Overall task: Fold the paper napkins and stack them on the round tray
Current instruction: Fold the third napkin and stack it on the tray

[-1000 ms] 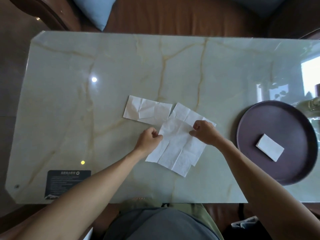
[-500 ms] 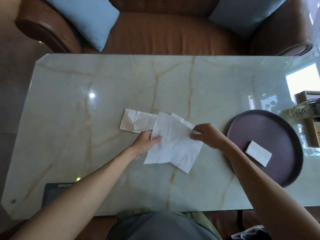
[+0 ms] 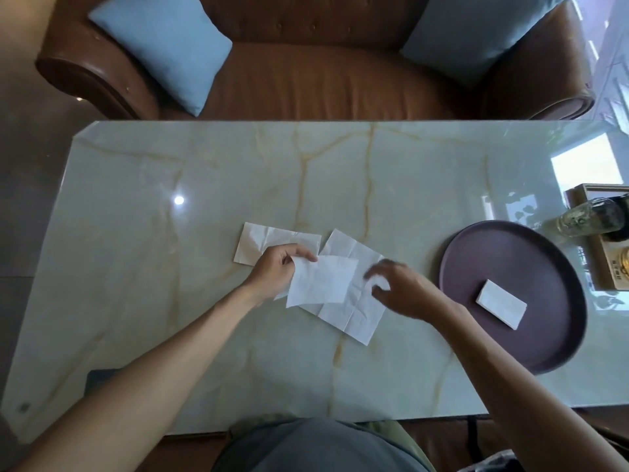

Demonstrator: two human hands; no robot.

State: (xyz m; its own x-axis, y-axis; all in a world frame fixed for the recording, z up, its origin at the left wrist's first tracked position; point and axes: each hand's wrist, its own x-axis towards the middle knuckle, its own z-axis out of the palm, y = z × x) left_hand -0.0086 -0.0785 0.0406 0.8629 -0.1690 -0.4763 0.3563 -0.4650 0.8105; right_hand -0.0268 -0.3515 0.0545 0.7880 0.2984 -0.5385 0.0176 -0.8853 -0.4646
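My left hand [image 3: 277, 269] pinches the upper left corner of a white paper napkin [image 3: 321, 281], which hangs lifted and partly doubled over. Under it an unfolded creased napkin [image 3: 354, 311] lies flat on the marble table [image 3: 204, 185]. A third, crumpled napkin [image 3: 262, 241] lies behind my left hand. My right hand [image 3: 398, 287] hovers blurred at the right side of the napkins, fingers apart, holding nothing. The round dark purple tray [image 3: 531, 253] sits at the right with one small folded napkin [image 3: 501, 303] on it.
A glass bottle [image 3: 590, 214] lies by a wooden box [image 3: 609, 240] at the table's right edge, just behind the tray. A brown leather sofa [image 3: 313, 76] with two blue cushions stands beyond the far edge. A dark label [image 3: 98, 378] is near the front left.
The top napkin has come off the pile and doubled over in my left hand. My right hand let go of it and moved right and down. The camera tilted up.
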